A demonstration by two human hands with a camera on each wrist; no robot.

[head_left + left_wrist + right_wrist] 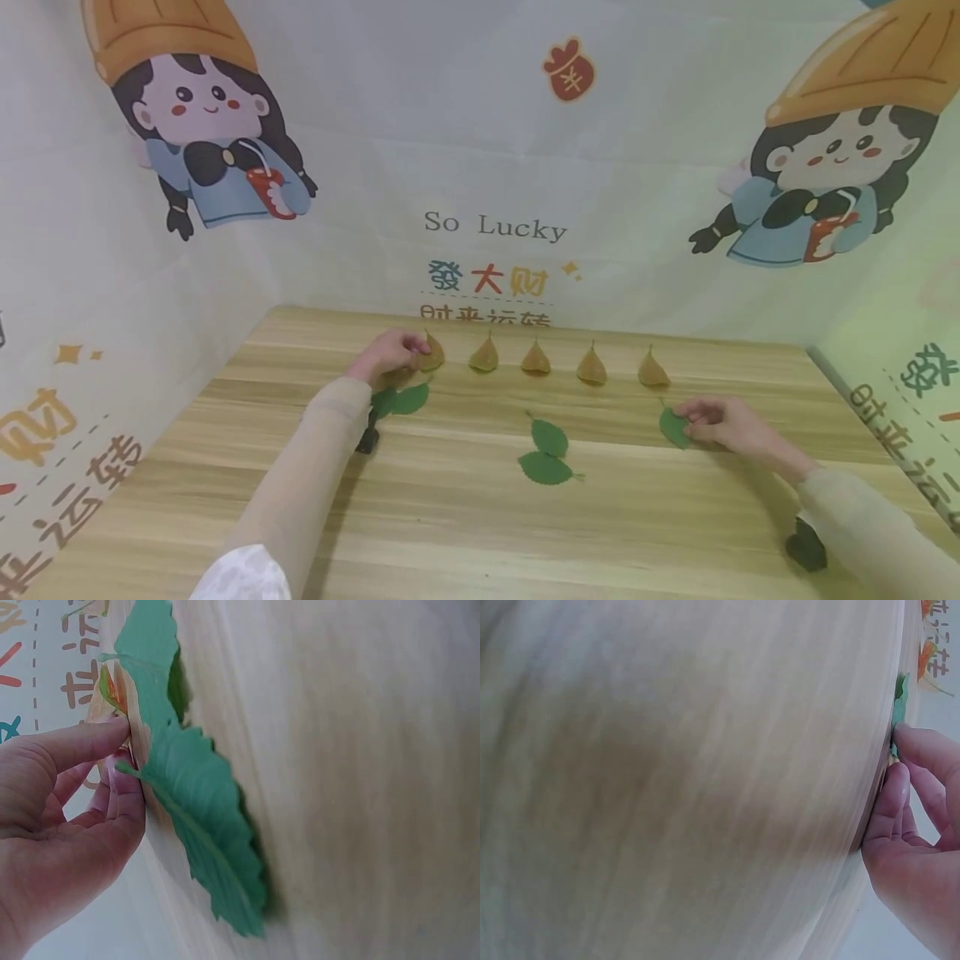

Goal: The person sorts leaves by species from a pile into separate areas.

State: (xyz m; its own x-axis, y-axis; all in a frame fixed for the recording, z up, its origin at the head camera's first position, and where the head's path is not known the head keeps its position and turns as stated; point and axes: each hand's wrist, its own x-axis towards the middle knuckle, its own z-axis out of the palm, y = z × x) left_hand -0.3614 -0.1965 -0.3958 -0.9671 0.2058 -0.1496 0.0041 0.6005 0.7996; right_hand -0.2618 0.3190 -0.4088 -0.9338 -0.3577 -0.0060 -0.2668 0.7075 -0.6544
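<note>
Brownish-yellow, drop-shaped leaves lie in a row along the back of the wooden table, stems pointing away. At the row's left end my left hand [390,353] pinches the edge of a brown leaf [432,357], whose orange surface [114,691] shows just past the thumb in the left wrist view. Below that wrist lie two overlapping green leaves [410,399] with toothed edges. My right hand [722,423], farther right and nearer the front, holds a single green leaf [673,428] by its right side between thumb and fingers, low over the table. The same leaf [900,705] appears edge-on in the right wrist view.
Two more green leaves [545,467] lie touching in the middle of the table [480,533]. Several other brown leaves [536,359] continue the row to the right. A printed cloth [480,150] with cartoon figures hangs behind and on both sides of the table.
</note>
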